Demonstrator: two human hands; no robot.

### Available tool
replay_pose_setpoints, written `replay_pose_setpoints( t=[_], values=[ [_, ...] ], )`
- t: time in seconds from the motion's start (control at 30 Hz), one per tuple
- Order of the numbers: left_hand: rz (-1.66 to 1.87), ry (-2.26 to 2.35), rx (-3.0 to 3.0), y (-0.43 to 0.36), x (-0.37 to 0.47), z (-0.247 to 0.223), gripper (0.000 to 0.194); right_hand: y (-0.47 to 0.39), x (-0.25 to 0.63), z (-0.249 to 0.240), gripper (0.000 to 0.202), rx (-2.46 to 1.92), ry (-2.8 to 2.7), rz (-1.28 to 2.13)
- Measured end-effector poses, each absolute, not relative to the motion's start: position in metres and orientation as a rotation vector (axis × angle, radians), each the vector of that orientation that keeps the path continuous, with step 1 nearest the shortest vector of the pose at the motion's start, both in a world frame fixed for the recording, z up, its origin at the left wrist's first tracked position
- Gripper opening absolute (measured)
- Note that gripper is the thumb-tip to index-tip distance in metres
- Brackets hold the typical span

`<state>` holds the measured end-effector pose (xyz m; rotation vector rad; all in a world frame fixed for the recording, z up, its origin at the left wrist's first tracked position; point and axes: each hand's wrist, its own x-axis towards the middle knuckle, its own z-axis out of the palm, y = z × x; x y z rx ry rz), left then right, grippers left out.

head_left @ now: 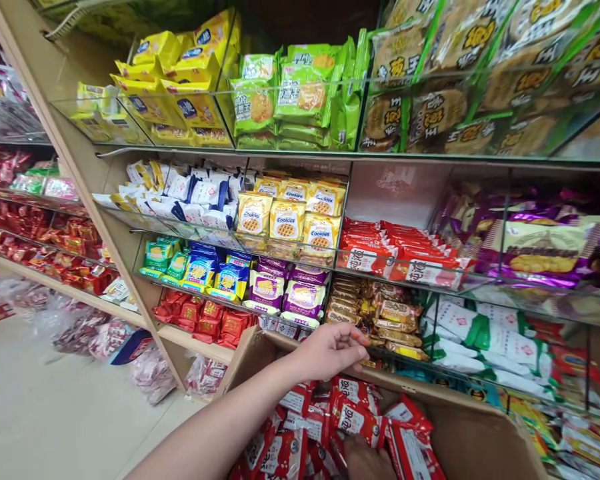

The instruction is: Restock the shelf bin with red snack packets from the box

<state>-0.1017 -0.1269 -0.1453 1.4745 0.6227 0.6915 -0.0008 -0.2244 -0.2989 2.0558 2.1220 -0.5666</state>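
My left hand [335,350] is above the far rim of a cardboard box [480,427], in front of the lower shelves. Its fingers are loosely bent and apart, and nothing shows in them. Inside the box lie many red-and-white snack packets [353,417], heaped at various angles. Low in the frame, my right hand [367,459] reaches down among these packets and touches them. Its fingertips are partly hidden, so whether it grips one does not show. Matching red packets [410,257] stand in a row on the shelf behind the box.
Glass-fronted shelves hold yellow cookie packs [287,217], green packs [303,87], brown bars [397,313], purple packs [540,250] and large round biscuits [440,113]. A wooden upright [75,167] divides the shelving. Plastic bags of sweets [153,373] lie on the tiled floor [80,427] at left.
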Motion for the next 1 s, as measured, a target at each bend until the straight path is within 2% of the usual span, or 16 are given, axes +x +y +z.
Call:
replay_pose_setpoints(
  t=[0.07, 0.13, 0.2, 0.27, 0.37, 0.5, 0.6, 0.73, 0.8, 0.9, 0.93, 1.0],
  values=[
    [0.693, 0.611, 1.459, -0.127, -0.102, -0.146, 0.040, -0.224, 0.000, -0.290, 0.038, 2.051, 2.145, -0.547],
    [0.693, 0.594, 1.448, -0.125, -0.103, -0.146, 0.041, -0.223, 0.003, -0.276, 0.039, 2.040, 2.153, -0.552],
    [0.692, 0.581, 1.431, -0.123, -0.104, -0.146, 0.041, -0.224, 0.009, -0.254, 0.039, 2.017, 2.172, -0.578],
    [0.698, 0.564, 1.404, -0.119, -0.106, -0.143, 0.040, -0.225, 0.020, -0.222, 0.030, 2.007, 2.261, -0.624],
    [0.704, 0.537, 1.401, -0.116, -0.107, -0.134, 0.041, -0.226, 0.042, -0.164, 0.021, 2.005, 2.571, -0.841],
    [0.709, 0.527, 1.515, -0.120, -0.102, -0.123, 0.047, -0.218, 0.064, -0.113, 0.032, 2.196, 2.891, -1.264],
    [0.716, 0.592, 1.503, -0.124, -0.095, -0.121, 0.051, -0.206, 0.068, -0.114, 0.033, 2.510, 2.912, -1.411],
    [0.743, 0.647, 1.410, -0.124, -0.090, -0.128, 0.054, -0.196, 0.062, -0.138, 0.031, 2.865, 2.907, -1.195],
    [0.763, 0.679, 1.392, -0.123, -0.089, -0.132, 0.053, -0.194, 0.062, -0.148, 0.030, 2.898, 2.865, -1.396],
    [0.804, 0.686, 1.427, -0.123, -0.089, -0.135, 0.050, -0.195, 0.066, -0.156, 0.034, 2.695, 2.700, -2.070],
    [0.807, 0.682, 1.436, -0.124, -0.088, -0.135, 0.050, -0.196, 0.068, -0.157, 0.035, 2.628, 2.660, -2.181],
    [0.810, 0.682, 1.420, -0.126, -0.088, -0.136, 0.048, -0.199, 0.070, -0.159, 0.031, 2.727, 2.681, -2.031]
  ],
)
